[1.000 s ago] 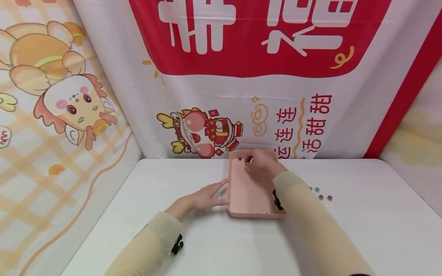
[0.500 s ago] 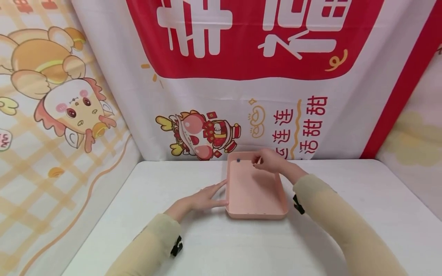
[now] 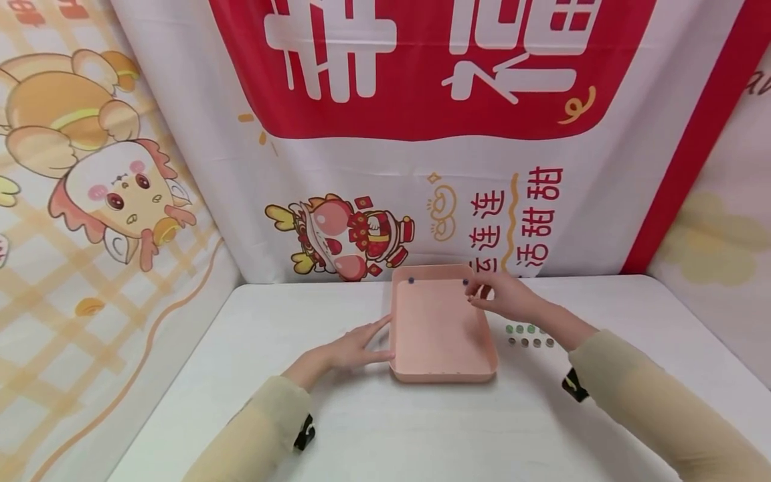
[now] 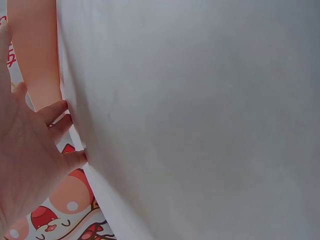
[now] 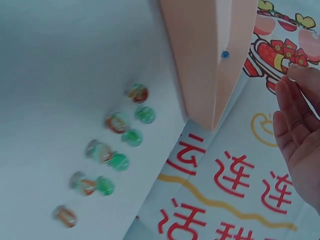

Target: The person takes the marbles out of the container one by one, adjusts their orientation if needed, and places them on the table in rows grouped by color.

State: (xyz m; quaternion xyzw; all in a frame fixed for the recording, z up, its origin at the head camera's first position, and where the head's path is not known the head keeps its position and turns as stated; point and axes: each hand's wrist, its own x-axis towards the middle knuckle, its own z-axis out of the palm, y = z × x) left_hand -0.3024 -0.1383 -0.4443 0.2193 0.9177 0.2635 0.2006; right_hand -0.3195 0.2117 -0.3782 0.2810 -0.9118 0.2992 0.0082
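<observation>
A pink rectangular tray [image 3: 442, 377] lies on the table against the back wall. My left hand [image 3: 355, 347] spreads its fingers against the tray's left side. In the left wrist view its fingertips [image 4: 62, 107] are right at the tray's edge. Over the tray's far right corner hovers my right hand [image 3: 508, 296], fingers bent, with thumb and forefinger tips close together and nothing visible between them. One small blue marble [image 3: 411, 280] sits in the far left corner, and another blue marble [image 3: 466, 282] in the far right, beside the right fingertips.
Right of the tray, several green glass marbles [image 5: 119, 161] lie in a row. A parallel row holds several clear marbles with orange-brown swirls [image 5: 117, 122]. The white table [image 3: 385, 428] meets a printed banner [image 3: 446, 167] at its back edge.
My right hand has moved right across the tray's far end, uncovering the far right blue marble. My left hand keeps its place. The head view has shifted slightly.
</observation>
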